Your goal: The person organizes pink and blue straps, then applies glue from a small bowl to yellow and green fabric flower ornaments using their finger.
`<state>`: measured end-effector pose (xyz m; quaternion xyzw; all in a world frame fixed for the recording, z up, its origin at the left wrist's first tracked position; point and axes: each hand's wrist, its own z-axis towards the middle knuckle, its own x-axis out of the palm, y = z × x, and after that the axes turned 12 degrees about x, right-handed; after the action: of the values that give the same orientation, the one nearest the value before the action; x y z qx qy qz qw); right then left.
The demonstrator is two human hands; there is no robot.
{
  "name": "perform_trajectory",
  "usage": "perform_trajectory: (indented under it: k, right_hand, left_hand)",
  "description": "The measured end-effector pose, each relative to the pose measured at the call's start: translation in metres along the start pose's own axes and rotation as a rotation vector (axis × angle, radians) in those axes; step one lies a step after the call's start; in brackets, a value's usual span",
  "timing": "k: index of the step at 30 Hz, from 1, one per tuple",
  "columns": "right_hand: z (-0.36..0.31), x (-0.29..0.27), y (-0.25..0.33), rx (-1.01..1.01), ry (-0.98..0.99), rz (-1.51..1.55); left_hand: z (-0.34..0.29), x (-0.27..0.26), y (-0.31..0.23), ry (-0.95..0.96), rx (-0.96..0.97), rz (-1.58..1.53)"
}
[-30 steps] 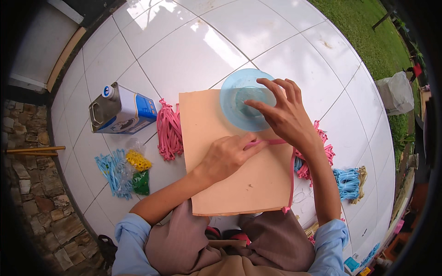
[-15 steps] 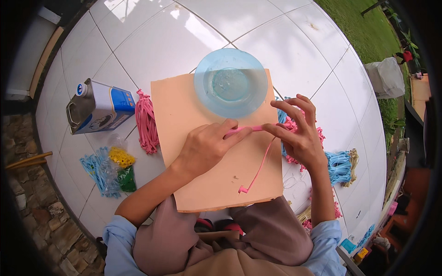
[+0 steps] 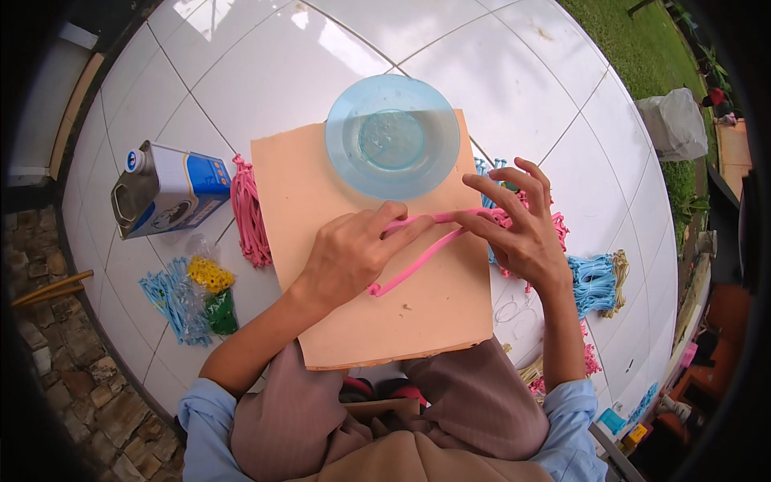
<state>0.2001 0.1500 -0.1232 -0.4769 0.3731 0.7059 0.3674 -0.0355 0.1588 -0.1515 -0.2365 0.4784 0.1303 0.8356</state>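
Note:
A long pink strip (image 3: 420, 259), perhaps a rubbery strap or cord, is stretched between my hands over a tan board on my lap. My left hand (image 3: 353, 251) pinches one stretch of it between thumb and bent fingers. At the other side, my right hand (image 3: 520, 229) grips it between thumb and index finger, its remaining fingers lifted and spread. From the right hand the strip doubles back, its small knobbed end lying close to my left wrist. Just beyond the hands, a translucent blue bowl (image 3: 392, 138) stands on the far part of the board (image 3: 385, 337).
On the left are a metal can (image 3: 170, 189), a pink strip bundle (image 3: 250, 213), light-blue strips (image 3: 167, 297) and plastic bags with yellow (image 3: 210, 275) and green pieces (image 3: 221, 312). Pink pieces lie behind my right hand; a light-blue bundle (image 3: 592, 285) sits farther right on white tiles.
The loose end of the pink strip has swung up and left, from the board's near right part toward my left wrist. Both hands keep their grip nearly in place.

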Motion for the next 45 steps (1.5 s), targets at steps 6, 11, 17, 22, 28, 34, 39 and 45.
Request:
perform_trajectory:
  k: [6,11,17,22,28,34,39,45]
  right_hand:
    - [-0.013,-0.004,0.001,0.14,0.136,0.279]
    - [-0.044,0.002,0.002,0.193,-0.067,0.32]
    - [-0.083,-0.052,0.033,0.351,-0.255,0.533]
    - [-0.063,-0.155,0.077,0.457,-0.293,0.876]
    - [-0.03,-0.225,0.115,0.477,-0.407,1.201]
    - [-0.032,-0.2,0.125,0.563,-0.306,1.444]
    - [-0.058,-0.177,0.1,0.411,-0.175,1.382]
    - [-0.067,-0.176,0.114,0.324,-0.017,1.416]
  left_hand:
    - [-0.005,-0.001,-0.002,-0.036,0.025,0.032]
    - [-0.006,-0.003,-0.006,-0.134,0.032,-0.255]
    - [0.013,-0.046,-0.033,-0.068,-0.121,-0.847]
    - [0.035,-0.12,-0.055,-0.647,0.066,-0.233]
    - [0.062,-0.15,-0.115,-0.473,0.787,0.512]
    - [0.078,-0.142,-0.124,-0.51,0.884,0.472]
    - [0.083,-0.157,-0.134,-0.418,0.625,0.164]
    - [0.069,-0.146,-0.155,-0.267,0.104,-0.366]
